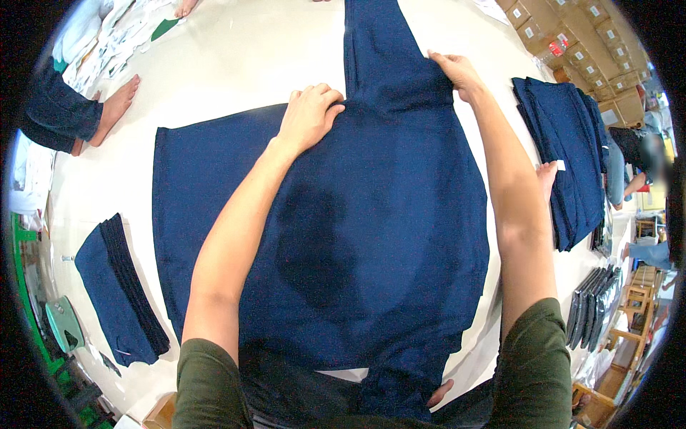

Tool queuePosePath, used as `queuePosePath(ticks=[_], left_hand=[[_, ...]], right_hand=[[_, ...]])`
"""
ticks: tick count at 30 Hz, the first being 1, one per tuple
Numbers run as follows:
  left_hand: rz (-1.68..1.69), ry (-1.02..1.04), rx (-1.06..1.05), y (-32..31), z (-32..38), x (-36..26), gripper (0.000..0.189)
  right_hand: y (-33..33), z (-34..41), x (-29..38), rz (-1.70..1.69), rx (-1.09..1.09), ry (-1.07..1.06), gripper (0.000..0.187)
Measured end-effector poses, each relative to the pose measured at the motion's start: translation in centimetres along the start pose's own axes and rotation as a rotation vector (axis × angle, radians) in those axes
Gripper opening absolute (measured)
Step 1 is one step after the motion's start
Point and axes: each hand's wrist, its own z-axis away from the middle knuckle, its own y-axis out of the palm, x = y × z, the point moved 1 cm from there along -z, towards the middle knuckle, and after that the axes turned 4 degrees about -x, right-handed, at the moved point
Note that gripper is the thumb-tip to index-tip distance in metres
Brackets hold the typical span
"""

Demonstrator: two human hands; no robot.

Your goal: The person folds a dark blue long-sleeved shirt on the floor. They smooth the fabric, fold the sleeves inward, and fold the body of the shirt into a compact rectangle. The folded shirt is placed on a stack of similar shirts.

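A large navy blue cloth garment (pixel 386 214) lies spread flat before me, with a narrower section running up to the top of the view. My left hand (pixel 311 115) pinches its upper edge at the inner corner where that section begins. Over on the section's right side, my right hand (pixel 456 74) has its fingertips at the cloth's edge, thumb mostly hidden. The fabric bunches in small creases between the two hands. Its near end reaches my lap, and a shadow falls across its middle.
Folded navy garments are stacked at right (pixel 563 161) and left (pixel 120 295). A person's bare foot (pixel 115 110) rests at upper left, near white cloth scraps (pixel 102 48). Cardboard boxes (pixel 584 43), a red-labelled bottle (pixel 557 48) and plastic-wrapped dark packs (pixel 592 305) line the right.
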Motion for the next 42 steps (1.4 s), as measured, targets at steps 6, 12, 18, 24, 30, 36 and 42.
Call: queuePosePath(ticks=[6,12,18,24,30,36,42], left_hand=[[-0.08,0.091,-0.115,0.1,0.5,-1.6,0.015],[0.081,0.006,0.08,-0.8,0.4,-1.3,0.026],[-0.004,0.169,0.167,-3.0,2.3,-1.2,0.038],[-0.206,0.198,0.172,-3.7,4.9,-0.6,0.018],[-0.15,0.178,0.1,-2.9,5.5,-1.5,0.028],[-0.138,0.191,0.05,-2.5,7.5,-3.8,0.033],[0.133,-0.122,0.081,-1.6,11.1,-9.5,0.027]], right_hand=[[2.2,-0.8,2.2,-0.107,0.08,0.198,0.053],[-2.3,2.2,1.0,-0.67,0.244,-0.332,0.039],[-12.6,18.5,-8.3,-0.232,0.768,-0.278,0.039],[-11.5,24.1,-7.7,-0.002,0.649,0.008,0.031],[-2.4,27.3,-6.3,0.296,0.114,-0.237,0.022],[-0.1,35.3,-5.6,0.515,0.088,-0.133,0.029],[2.0,41.6,-9.2,0.237,-0.086,0.196,0.032]])
